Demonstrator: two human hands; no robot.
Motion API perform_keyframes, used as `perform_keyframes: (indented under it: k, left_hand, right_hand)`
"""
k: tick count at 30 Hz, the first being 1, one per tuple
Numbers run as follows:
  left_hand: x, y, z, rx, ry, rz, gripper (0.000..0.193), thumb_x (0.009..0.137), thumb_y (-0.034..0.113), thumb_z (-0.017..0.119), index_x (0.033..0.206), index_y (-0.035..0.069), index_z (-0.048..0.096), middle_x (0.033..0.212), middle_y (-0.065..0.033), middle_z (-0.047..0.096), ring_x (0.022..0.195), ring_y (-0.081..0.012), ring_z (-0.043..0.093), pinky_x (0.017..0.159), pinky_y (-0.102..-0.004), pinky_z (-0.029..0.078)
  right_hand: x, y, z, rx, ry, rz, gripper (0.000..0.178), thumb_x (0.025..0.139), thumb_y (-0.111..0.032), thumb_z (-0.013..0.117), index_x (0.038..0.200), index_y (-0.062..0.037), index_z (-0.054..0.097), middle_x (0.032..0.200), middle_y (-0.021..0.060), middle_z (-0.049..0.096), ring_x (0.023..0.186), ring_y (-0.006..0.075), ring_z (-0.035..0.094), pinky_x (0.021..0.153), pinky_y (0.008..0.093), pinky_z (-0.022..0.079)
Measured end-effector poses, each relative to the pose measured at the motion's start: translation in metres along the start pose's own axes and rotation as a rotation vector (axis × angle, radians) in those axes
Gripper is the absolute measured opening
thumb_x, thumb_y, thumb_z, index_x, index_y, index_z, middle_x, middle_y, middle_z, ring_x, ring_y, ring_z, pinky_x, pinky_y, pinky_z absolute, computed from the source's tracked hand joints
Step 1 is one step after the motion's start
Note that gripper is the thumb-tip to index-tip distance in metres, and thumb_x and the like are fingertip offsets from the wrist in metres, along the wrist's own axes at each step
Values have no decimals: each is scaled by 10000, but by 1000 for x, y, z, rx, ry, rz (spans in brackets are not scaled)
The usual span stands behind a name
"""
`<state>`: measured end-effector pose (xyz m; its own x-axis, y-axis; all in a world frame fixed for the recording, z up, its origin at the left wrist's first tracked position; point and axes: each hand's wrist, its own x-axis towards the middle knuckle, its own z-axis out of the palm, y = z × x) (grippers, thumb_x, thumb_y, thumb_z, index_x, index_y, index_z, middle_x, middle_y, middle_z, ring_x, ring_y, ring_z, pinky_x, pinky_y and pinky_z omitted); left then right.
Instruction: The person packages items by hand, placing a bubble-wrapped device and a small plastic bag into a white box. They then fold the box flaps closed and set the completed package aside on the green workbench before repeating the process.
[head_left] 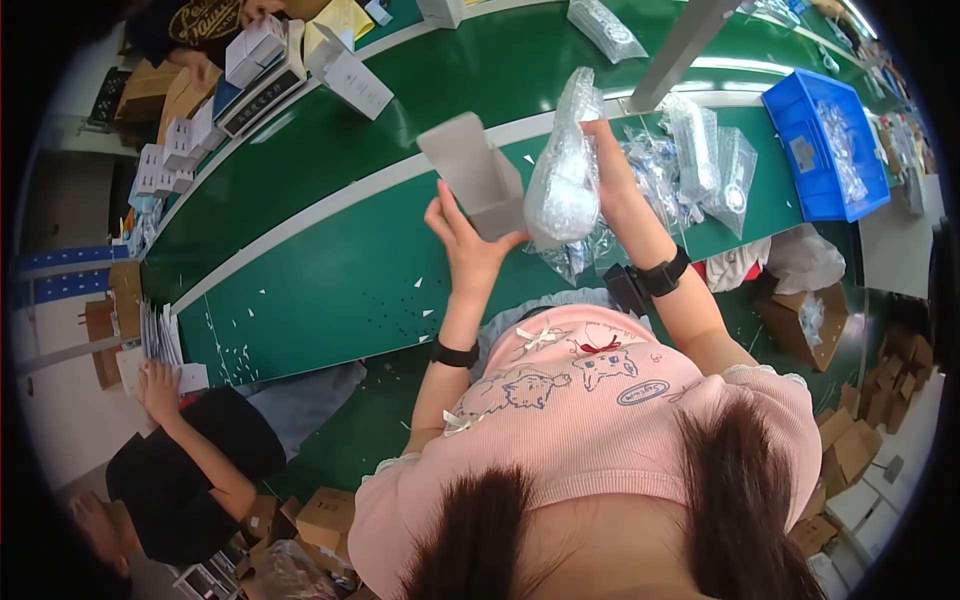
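Cardboard box [497,208], pale and open with its flap raised, is held in your left hand [470,250] over the green workbench [300,290], thumb and fingers spread around its near end. Your right hand [608,165] grips a bubble-wrapped item [563,195] just right of the box, some fingertips hidden behind the wrap. More wrapped packs [735,180] lie on the bench toward the blue bin [790,120].
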<state>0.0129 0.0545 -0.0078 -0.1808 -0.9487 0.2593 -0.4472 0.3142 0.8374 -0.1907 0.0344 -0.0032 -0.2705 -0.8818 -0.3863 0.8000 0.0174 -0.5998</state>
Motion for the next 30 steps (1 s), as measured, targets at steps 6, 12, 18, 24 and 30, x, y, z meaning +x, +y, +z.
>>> perform_keyframes:
  k: [6,12,18,24,30]
  left_hand:
    - [19,-16,-22,211,-21,294,903,470,196,850,1203,95,333,1252,-196,235,1180,-372,289,927,-425,361]
    - [12,-16,9,-38,-50,182,819,500,200,840,1146,94,348,1255,-185,295,1169,-365,345,930,-438,362]
    - [2,-18,18,-1,7,128,763,536,188,831,1085,55,319,1216,-194,340,1111,-369,404,912,-432,363]
    - [7,-21,33,-149,107,-61,743,596,183,809,1070,28,258,1137,-233,360,1067,-370,412,885,-428,343]
    - [23,-47,17,-127,282,-126,726,600,166,813,1040,41,249,1076,-196,358,978,-301,430,838,-408,365]
  right_hand:
    - [-11,-2,8,114,-10,91,330,770,-265,513,1009,-39,498,840,117,578,760,252,581,735,386,496]
    - [-7,6,52,167,114,-319,368,767,-224,544,1069,-40,443,931,112,538,826,238,555,761,371,482]
    - [-9,20,66,-122,146,-809,493,761,-119,576,1183,-53,331,1070,130,451,919,236,507,815,340,428]
    - [-15,31,53,-884,84,-1562,515,736,-99,611,1192,-68,373,1031,140,477,914,246,505,814,327,404]
    - [-39,6,56,-1436,-218,-1130,482,651,-147,701,1093,-86,516,869,93,553,774,233,536,665,314,441]
